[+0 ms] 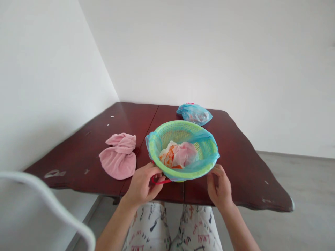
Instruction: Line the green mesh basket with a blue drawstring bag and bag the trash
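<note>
A light green woven plastic basket (pixel 176 124) stands near the front edge of the table, tilted a little towards me. A translucent blue plastic bag (pixel 208 146) lines part of it and is folded over the rim on both sides. Inside lie a crumpled pinkish-white piece (pixel 186 153) and a white-and-orange wrapper (pixel 167 154). My left hand (pixel 143 183) pinches the bag's edge under the near left rim, where a red drawstring (pixel 162 182) loops out. My right hand (pixel 220 184) is closed at the bag's edge under the near right rim; its fingertips are partly hidden.
A pink cloth (pixel 119 158) lies crumpled left of the basket. Behind, a filled blue plastic bag (pixel 195 114) rests near the back of the dark red table (pixel 243 174). White walls border the back and left. A blurred white curved bar (pixel 52 202) crosses the lower left.
</note>
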A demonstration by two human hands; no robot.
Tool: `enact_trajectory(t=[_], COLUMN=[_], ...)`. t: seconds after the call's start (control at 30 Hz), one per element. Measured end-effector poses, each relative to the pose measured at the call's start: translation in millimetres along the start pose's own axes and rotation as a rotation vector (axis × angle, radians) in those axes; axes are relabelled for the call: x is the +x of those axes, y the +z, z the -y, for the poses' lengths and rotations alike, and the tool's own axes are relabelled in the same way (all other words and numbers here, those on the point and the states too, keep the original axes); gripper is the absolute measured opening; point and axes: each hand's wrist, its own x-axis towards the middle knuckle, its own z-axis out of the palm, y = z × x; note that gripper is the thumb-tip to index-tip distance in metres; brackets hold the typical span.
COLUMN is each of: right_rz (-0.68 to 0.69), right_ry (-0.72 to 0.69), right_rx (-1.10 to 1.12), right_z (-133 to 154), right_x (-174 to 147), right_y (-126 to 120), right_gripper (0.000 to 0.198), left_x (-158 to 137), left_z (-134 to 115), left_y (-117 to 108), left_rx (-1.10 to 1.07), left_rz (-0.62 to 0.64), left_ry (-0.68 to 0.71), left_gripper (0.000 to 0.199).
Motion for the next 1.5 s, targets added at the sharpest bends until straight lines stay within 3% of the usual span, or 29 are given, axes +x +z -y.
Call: enact_trajectory(t=[0.17, 0.43, 0.57, 0.67, 0.87, 1.17, 1.37, 1.5], right_rz=[0.068, 0.094, 0.113, 0.135, 0.193, 0.164, 0.260, 0.151], right_ry=[-0.046, -0.119, -0.141, -0.156, -0.168, -0.159, -0.131, -0.075], right_rx=[-0.023, -0.057, -0.068, -0.046, -0.043, -0.172, -0.157, -0.205], right_z=[16, 25, 30, 35, 49, 60, 52, 38], right_x=[19, 23, 28, 32, 46, 58, 50, 39], right_y=[-12, -11, -16, -21, -32, -42, -45, -38], right_gripper=[0.033, 0.029, 0.028, 0.024, 0.008, 0.015, 0.015, 0.022], left_x=[1, 1, 0, 3, 19, 19, 16, 25], left_z=[2, -16, -21, -24, -38, -46, -45, -51], left_y=[8, 33, 38, 37, 32, 40, 24, 11], left_rx=[0.187, 0.236, 0.182, 0.210, 0.225, 0.184, 0.098, 0.044], left_rz=[-0.070, -0.270, -0.385, -0.364, -0.324, -0.325, -0.278, -0.198], left_ry=[0.149, 0.139, 0.164, 0.168, 0.163, 0.168, 0.236, 0.272], left_gripper=[0.035, 0.024, 0.034, 0.041, 0.029, 0.020, 0.011, 0.010])
